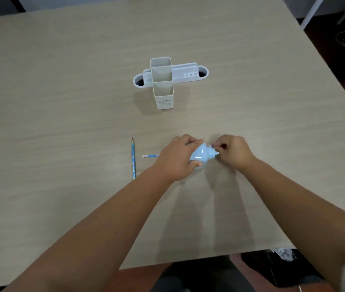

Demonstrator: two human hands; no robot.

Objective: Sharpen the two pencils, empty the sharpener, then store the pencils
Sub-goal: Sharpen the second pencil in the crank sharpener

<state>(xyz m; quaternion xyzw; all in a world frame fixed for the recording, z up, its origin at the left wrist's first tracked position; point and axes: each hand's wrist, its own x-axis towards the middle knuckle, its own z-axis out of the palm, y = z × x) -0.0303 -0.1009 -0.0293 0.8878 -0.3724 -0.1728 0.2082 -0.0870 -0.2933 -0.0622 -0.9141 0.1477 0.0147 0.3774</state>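
Sharpener lying on its side between both hands, crank end toward the right hand

The left hand (177, 159) is wrapped around the pale blue sharpener (202, 154) on the counter (62, 102); its long axis runs 9 to 3 o'clock, so the small white handle (215, 151) meets the right hand (233, 152), whose fingers are pinched on it. One pencil (151, 155) pokes out at 9 o'clock from under the left hand — apparently in the sharpener. The other pencil (133, 159) lies further left, tip at 12, nearer the left hand. The holder (163, 81) stands well apart at 12.
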